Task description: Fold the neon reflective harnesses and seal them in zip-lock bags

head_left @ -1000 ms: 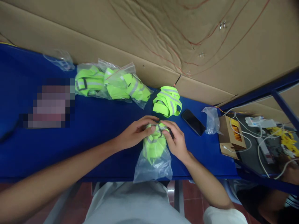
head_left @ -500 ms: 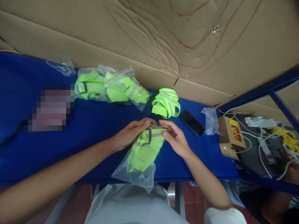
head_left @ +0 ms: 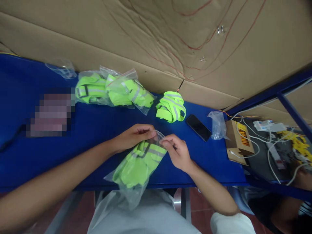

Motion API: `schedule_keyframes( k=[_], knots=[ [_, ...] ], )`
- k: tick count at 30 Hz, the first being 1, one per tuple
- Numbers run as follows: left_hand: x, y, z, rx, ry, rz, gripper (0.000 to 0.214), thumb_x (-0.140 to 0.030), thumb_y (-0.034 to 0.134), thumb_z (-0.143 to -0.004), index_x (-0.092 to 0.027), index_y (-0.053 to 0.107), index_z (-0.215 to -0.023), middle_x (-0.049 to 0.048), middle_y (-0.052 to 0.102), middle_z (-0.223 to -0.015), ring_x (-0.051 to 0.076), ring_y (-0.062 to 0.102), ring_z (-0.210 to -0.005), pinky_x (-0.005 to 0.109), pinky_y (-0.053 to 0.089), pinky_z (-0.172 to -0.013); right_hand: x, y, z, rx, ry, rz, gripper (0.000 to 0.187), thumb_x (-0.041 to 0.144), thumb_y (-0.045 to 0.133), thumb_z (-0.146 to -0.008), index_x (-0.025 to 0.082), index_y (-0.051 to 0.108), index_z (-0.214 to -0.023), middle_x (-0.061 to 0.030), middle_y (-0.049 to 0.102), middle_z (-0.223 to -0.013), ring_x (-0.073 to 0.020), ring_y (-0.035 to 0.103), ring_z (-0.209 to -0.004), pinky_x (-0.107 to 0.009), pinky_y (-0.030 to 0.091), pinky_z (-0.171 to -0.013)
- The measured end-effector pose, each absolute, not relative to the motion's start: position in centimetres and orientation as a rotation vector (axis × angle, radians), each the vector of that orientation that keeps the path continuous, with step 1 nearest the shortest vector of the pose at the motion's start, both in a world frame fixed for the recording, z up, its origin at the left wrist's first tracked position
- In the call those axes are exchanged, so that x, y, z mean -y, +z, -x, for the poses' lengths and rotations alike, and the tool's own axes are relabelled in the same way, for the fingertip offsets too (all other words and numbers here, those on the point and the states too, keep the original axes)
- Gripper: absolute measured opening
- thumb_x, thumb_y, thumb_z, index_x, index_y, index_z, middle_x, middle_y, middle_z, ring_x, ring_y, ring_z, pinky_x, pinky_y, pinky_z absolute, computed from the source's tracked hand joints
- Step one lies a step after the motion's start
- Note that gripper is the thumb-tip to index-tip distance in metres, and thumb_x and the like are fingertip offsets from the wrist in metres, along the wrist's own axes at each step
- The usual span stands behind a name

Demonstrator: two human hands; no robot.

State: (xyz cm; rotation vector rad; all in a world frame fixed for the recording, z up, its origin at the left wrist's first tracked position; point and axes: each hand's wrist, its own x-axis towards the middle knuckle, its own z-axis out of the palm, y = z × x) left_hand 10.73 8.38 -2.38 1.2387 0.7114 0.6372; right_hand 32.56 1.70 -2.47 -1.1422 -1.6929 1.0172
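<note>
Between my hands, over the table's front edge, is a clear plastic bag [head_left: 133, 196] with a neon-green reflective strap [head_left: 133, 169] folded inside; a dark buckle shows through the film. My left hand [head_left: 137, 135] pinches the bag's upper edge between thumb and fingers. On the other side of the same edge, my right hand [head_left: 177, 151] is closed on the plastic. The bag's mouth bows up between the two hands, and its lower end hangs toward my lap. Beyond my hands lies a loose bundle of green reflective strap [head_left: 171, 107].
Several bagged green straps [head_left: 114, 89] lie along the cardboard wall [head_left: 97, 48]. A phone [head_left: 198, 127], a clear bag [head_left: 218, 125] and a cardboard box [head_left: 240, 139] with white cables are on the right. A blurred-out item [head_left: 50, 113] sits left. Another person's arm [head_left: 303, 178] shows far right.
The bag has tilted, its lower end swinging left. My right hand has closed from spread fingers to a grip on the bag's edge, and the mouth now arches between my hands.
</note>
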Motion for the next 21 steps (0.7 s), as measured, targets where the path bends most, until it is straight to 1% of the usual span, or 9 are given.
schedule_keyframes(
  k=[3, 5, 6, 10, 14, 16, 18, 20, 21],
  knots=[
    [-8.2, -2.4, -11.2, -0.696, 0.713, -1.243, 0.042, -0.058, 0.077, -0.087, -0.016, 0.079, -0.089, 0.0069, 0.077, -0.092, 0.020, 0.068, -0.088, 0.026, 0.051, -0.081, -2.1, -2.6, -33.1, 1.605, 0.964, 1.139, 0.016, 0.034, 0.061, -0.104, 0.023, 0.070, -0.097, -0.0007, 0.076, -0.087, -0.0141, 0.071, -0.079, -0.024, 0.054, -0.074],
    [-8.0, -2.7, -11.5, -0.686, 0.745, -1.239, 0.041, -0.056, 0.079, -0.086, -0.017, 0.081, -0.098, 0.0090, 0.078, -0.106, 0.023, 0.069, -0.101, 0.029, 0.051, -0.089, -2.3, -2.8, -33.3, 1.574, 0.931, 1.123, 0.015, 0.033, 0.060, -0.104, 0.023, 0.069, -0.096, -0.0006, 0.075, -0.088, -0.0143, 0.071, -0.082, -0.025, 0.054, -0.076],
    [-7.9, -2.8, -11.6, -0.688, 0.739, -1.234, 0.040, -0.054, 0.080, -0.085, -0.017, 0.081, -0.098, 0.0085, 0.078, -0.105, 0.023, 0.069, -0.099, 0.028, 0.051, -0.088, -2.3, -2.9, -33.4, 1.588, 0.926, 1.110, 0.014, 0.031, 0.060, -0.104, 0.023, 0.068, -0.097, -0.0004, 0.074, -0.089, -0.0139, 0.070, -0.081, -0.025, 0.053, -0.076],
    [-7.8, -3.3, -11.5, -0.711, 0.628, -1.219, 0.036, -0.051, 0.081, -0.084, -0.015, 0.078, -0.085, 0.0027, 0.072, -0.079, 0.015, 0.062, -0.077, 0.023, 0.045, -0.071, -2.0, -2.9, -33.1, 1.716, 0.963, 1.068, 0.014, 0.031, 0.061, -0.103, 0.022, 0.065, -0.093, 0.0006, 0.069, -0.084, -0.0122, 0.065, -0.076, -0.024, 0.049, -0.071],
    [-7.8, -2.8, -11.1, -0.647, 0.556, -1.196, 0.039, -0.054, 0.079, -0.086, -0.015, 0.075, -0.083, 0.0000, 0.066, -0.074, 0.012, 0.055, -0.070, 0.022, 0.041, -0.064, -1.6, -2.3, -32.5, 1.610, 1.180, 1.038, 0.025, 0.039, 0.059, -0.104, 0.021, 0.062, -0.087, 0.0042, 0.058, -0.068, -0.0094, 0.052, -0.058, -0.022, 0.041, -0.056],
    [-7.7, -2.6, -11.0, -0.620, 0.552, -1.173, 0.041, -0.055, 0.076, -0.089, -0.015, 0.072, -0.082, -0.0002, 0.065, -0.074, 0.012, 0.055, -0.070, 0.022, 0.042, -0.065, -1.6, -2.1, -32.3, 1.533, 1.241, 1.044, 0.029, 0.043, 0.059, -0.104, 0.021, 0.062, -0.086, 0.0048, 0.055, -0.065, -0.0090, 0.047, -0.055, -0.021, 0.038, -0.053],
    [-7.5, -2.5, -11.1, -0.621, 0.610, -1.161, 0.040, -0.055, 0.075, -0.090, -0.015, 0.074, -0.090, 0.0024, 0.069, -0.084, 0.014, 0.061, -0.079, 0.024, 0.046, -0.074, -1.8, -2.1, -32.4, 1.458, 1.185, 1.088, 0.030, 0.045, 0.060, -0.103, 0.021, 0.064, -0.085, 0.0033, 0.059, -0.068, -0.0098, 0.050, -0.058, -0.022, 0.040, -0.056],
    [-7.3, -2.6, -11.2, -0.641, 0.709, -1.118, 0.044, -0.054, 0.079, -0.088, -0.020, 0.073, -0.114, 0.0063, 0.073, -0.112, 0.020, 0.066, -0.102, 0.027, 0.050, -0.088, -2.2, -2.3, -32.8, 1.355, 1.053, 1.150, 0.031, 0.046, 0.061, -0.103, 0.021, 0.065, -0.085, 0.0009, 0.064, -0.075, -0.0115, 0.055, -0.064, -0.023, 0.044, -0.061],
    [-7.2, -2.7, -11.3, -0.648, 0.741, -1.074, 0.054, -0.053, 0.082, -0.085, -0.024, 0.068, -0.128, 0.0070, 0.069, -0.128, 0.022, 0.065, -0.113, 0.030, 0.050, -0.094, -2.5, -2.5, -33.0, 1.294, 0.985, 1.176, 0.032, 0.047, 0.060, -0.103, 0.021, 0.065, -0.085, 0.0002, 0.065, -0.077, -0.0124, 0.057, -0.068, -0.024, 0.045, -0.064]
  ],
)
